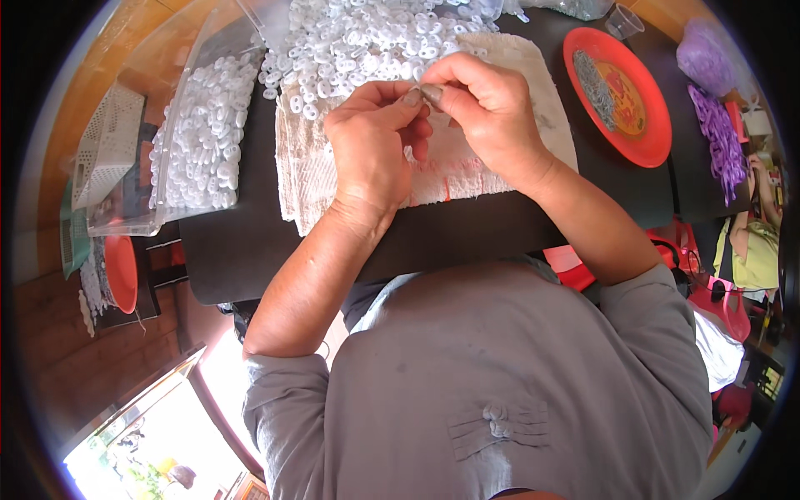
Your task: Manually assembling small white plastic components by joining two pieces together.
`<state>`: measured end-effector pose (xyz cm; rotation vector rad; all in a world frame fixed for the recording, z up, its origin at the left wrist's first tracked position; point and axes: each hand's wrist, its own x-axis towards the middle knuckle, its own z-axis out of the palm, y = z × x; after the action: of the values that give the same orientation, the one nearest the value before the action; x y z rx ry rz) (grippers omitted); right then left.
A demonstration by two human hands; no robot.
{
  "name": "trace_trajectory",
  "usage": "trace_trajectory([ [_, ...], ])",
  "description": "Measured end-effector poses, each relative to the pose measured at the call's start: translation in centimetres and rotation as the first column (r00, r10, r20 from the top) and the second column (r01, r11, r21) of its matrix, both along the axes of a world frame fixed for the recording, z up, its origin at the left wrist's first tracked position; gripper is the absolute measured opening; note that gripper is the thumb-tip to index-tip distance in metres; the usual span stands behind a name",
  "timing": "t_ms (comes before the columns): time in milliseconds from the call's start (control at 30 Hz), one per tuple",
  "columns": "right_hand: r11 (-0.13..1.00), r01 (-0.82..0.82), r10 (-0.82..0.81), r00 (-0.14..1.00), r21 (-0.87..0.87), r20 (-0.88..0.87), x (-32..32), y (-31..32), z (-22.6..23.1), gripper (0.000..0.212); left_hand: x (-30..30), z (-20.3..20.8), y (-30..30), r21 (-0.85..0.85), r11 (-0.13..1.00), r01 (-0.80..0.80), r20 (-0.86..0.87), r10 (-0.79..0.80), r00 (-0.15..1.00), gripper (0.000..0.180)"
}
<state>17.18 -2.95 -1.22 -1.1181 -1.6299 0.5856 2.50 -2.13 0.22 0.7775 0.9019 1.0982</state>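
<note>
My left hand (371, 137) and my right hand (492, 117) meet above a folded cream towel (542, 104). Both pinch with thumb and fingers, tip to tip. Something small and whitish shows between the fingertips, too hidden to name. Just beyond the hands lies a large heap of small white plastic rings (358, 46), some spilling onto the towel's far left part. A red plate (657, 137) to the right holds a pile of thin silvery metal pieces (596, 87).
A clear plastic bin (125, 218) at the left contains more white rings (208, 137). Beyond it stands a white perforated basket (108, 150). Purple linked rings (718, 146), a purple bundle (707, 60) and a clear cup (623, 22) lie right on the black table (242, 258). Another person (750, 237) is far right.
</note>
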Motion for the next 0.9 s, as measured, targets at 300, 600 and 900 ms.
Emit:
trace_trajectory([
  [300,0.999,-0.020,0.018,0.996,-0.027,-0.091,0.7,0.3,1.2,0.007,-0.1,0.0,0.4,0.009,1.000,-0.005,0.031,0.005,1.000,0.008],
  [600,0.997,-0.017,0.024,0.995,-0.079,0.094,1.0,0.4,1.3,0.003,-0.2,0.3,0.2,0.029,0.999,0.028,-0.071,-0.026,0.997,0.012],
  [900,0.986,-0.057,0.057,0.998,-0.159,-0.007,0.5,0.4,0.6,0.004,-0.1,0.0,0.1,0.010,1.000,-0.007,-0.041,0.007,0.999,0.007],
])
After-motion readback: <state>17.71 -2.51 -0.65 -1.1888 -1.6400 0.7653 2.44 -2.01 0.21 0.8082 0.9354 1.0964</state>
